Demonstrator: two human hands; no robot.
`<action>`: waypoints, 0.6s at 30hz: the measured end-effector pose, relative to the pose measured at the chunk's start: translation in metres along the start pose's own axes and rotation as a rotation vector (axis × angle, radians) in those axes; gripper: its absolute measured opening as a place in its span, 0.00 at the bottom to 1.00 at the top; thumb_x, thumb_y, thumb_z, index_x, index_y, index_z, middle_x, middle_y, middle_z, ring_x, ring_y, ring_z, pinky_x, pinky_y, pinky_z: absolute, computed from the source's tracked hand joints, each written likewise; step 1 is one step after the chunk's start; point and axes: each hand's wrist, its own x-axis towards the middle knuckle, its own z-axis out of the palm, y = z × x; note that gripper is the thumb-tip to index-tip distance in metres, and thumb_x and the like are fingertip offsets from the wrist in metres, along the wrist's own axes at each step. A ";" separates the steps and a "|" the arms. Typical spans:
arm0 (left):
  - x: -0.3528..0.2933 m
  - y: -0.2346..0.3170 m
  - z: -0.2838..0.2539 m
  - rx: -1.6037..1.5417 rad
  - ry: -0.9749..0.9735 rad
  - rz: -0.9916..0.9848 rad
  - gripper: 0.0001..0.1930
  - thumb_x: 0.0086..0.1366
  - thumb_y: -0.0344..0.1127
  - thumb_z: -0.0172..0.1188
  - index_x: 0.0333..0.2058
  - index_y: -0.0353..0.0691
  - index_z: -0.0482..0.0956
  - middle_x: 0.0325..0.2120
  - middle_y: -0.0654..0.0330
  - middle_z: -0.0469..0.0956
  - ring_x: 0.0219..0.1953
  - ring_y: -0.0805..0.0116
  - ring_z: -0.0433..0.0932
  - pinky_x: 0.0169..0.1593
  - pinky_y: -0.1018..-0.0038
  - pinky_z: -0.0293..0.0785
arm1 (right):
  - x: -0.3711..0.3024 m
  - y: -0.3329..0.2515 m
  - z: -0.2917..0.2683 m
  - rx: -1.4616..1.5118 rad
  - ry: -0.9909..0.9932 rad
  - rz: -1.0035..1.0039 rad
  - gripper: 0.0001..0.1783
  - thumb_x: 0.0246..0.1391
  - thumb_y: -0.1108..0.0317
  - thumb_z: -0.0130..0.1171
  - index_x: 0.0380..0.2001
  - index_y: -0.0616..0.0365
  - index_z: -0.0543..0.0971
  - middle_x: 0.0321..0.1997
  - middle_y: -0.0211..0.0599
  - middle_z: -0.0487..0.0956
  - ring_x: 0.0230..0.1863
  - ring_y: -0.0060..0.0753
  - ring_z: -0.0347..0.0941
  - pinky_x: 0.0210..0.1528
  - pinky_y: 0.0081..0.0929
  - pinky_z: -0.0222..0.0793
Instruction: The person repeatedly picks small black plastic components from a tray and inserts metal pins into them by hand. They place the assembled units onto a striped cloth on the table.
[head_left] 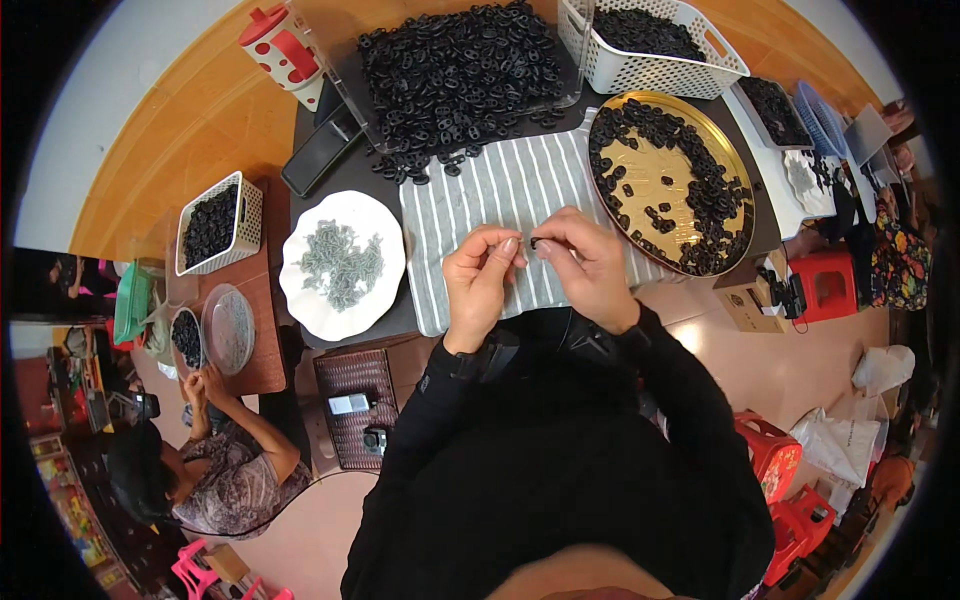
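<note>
Over a grey-and-white striped cloth (428, 230), my left hand (477, 280) is closed, thumb and fingertips pinched together. Whatever it holds is too small to make out. Close beside it, my right hand (588, 265) pinches a small black plastic piece (534, 242). To the left is a white scalloped plate (312, 316) bearing many small grey translucent pieces (343, 265). On the right, a round gold tray (640, 190) carries scattered black oval pieces (715, 195) with holes. A heap of similar black pieces (460, 75) fills a clear bin beyond the cloth, some spilling over its front.
A dark phone (322, 152) lies behind the plate, near a red-and-white spotted jug (283, 55). White perforated baskets of black pieces stand far right (615, 72) and left (246, 222). Another person (230, 470) works at a brown table (265, 350) on the left.
</note>
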 end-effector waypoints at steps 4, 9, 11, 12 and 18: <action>0.000 -0.002 -0.002 0.024 -0.018 0.008 0.05 0.66 0.25 0.56 0.37 0.31 0.80 0.28 0.62 0.76 0.27 0.78 0.73 0.28 0.84 0.66 | -0.008 0.015 0.020 0.160 0.142 0.070 0.07 0.53 0.85 0.53 0.34 0.66 0.76 0.30 0.34 0.73 0.31 0.23 0.72 0.34 0.19 0.67; 0.000 -0.001 0.002 0.042 0.011 0.035 0.05 0.66 0.24 0.56 0.37 0.31 0.80 0.28 0.63 0.75 0.28 0.78 0.74 0.28 0.84 0.65 | -0.012 0.023 0.028 0.179 0.191 0.067 0.06 0.55 0.84 0.53 0.35 0.67 0.76 0.31 0.33 0.73 0.32 0.21 0.71 0.35 0.18 0.67; -0.001 -0.001 0.002 0.051 0.009 0.035 0.05 0.66 0.24 0.56 0.37 0.31 0.80 0.28 0.63 0.75 0.28 0.78 0.74 0.28 0.84 0.65 | -0.012 0.024 0.028 0.178 0.192 0.068 0.05 0.54 0.84 0.54 0.35 0.67 0.76 0.31 0.33 0.73 0.32 0.21 0.72 0.35 0.18 0.67; -0.001 -0.001 0.002 0.062 0.005 0.038 0.05 0.66 0.24 0.56 0.37 0.31 0.80 0.28 0.63 0.76 0.28 0.79 0.74 0.28 0.84 0.65 | -0.012 0.024 0.028 0.177 0.193 0.068 0.05 0.54 0.84 0.54 0.35 0.67 0.76 0.31 0.33 0.73 0.32 0.21 0.72 0.35 0.18 0.67; -0.001 0.000 0.003 0.091 0.003 0.047 0.05 0.66 0.24 0.55 0.36 0.31 0.80 0.28 0.63 0.76 0.28 0.79 0.74 0.28 0.85 0.66 | -0.012 0.026 0.030 0.202 0.199 0.049 0.07 0.52 0.85 0.55 0.34 0.66 0.76 0.30 0.35 0.74 0.29 0.25 0.73 0.32 0.20 0.68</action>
